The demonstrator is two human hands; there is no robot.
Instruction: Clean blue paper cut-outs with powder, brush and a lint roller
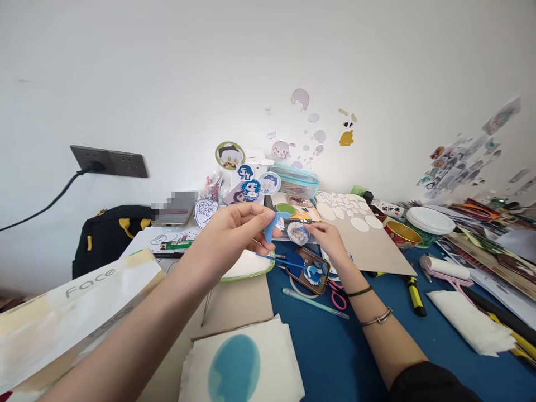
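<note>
My left hand (238, 226) pinches a blue cut-out piece (272, 226) between thumb and fingertips, held up over the table. To its right, the thumb and fingers of my right hand (329, 239) are pressed together at the edge of a round white card with a small figure (297, 234). A bit of blue shows at those fingertips, too small to name. Below the hands lies a brown tray (302, 286) with blue and white cut pieces (315, 273). Pink-handled scissors (338, 297) and a pale teal pen (316, 304) lie beside it.
White sheets with a blue oval (234, 365) lie in front. A tissue box (84, 301) stands at left. At right are a yellow-handled cutter (415, 296), a lint roller (446, 268) and a white-lidded tub (430, 220). Cut ovals cover a board (381, 254).
</note>
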